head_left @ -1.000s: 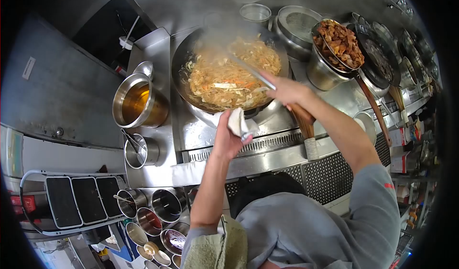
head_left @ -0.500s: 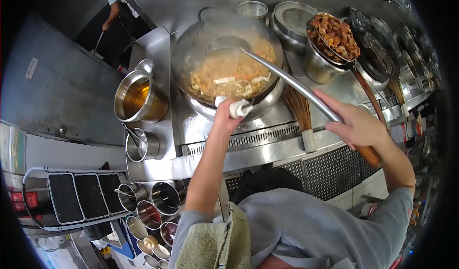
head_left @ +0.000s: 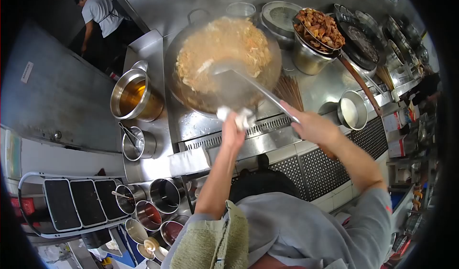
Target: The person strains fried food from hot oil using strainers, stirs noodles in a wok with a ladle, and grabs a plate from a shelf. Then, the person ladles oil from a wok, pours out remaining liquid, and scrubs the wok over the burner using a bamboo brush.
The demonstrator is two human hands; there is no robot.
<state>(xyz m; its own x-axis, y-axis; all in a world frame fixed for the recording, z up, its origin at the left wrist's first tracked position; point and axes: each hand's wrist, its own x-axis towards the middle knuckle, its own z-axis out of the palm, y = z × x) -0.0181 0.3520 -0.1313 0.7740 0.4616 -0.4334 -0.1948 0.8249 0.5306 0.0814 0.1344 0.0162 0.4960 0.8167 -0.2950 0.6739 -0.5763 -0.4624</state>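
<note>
1. Toward the far half of the wok [head_left: 181, 91], the noodles [head_left: 246, 37] are lying in a wide heap, blurred by steam. They are sitting at about ten o'clock from the right hand [head_left: 316, 127] and near twelve from the left hand [head_left: 231, 134].
2. The ladle [head_left: 262, 88] is running along a ten-to-four line, its bowl dipping at the heap's near edge. The right hand is closing its fingers round the shaft, with the wooden end showing past the palm.
3. The left hand is pinching a bunched cloth [head_left: 243, 119] at the wok's six o'clock rim. Whether it is gripping metal through the cloth, I cannot tell. This hand is standing nearer the wok; the right is reaching in only by the ladle.
4. The wok's near slope is showing as a darker band between the heap and the cloth, giving the ladle some room.
5. Round the wok, the brush [head_left: 290, 93] is resting just beside it, between three and four. The meat [head_left: 319, 29] is sitting over a pot [head_left: 311, 62] near three, and the oil pot [head_left: 113, 100] is standing between eight and nine.
</note>
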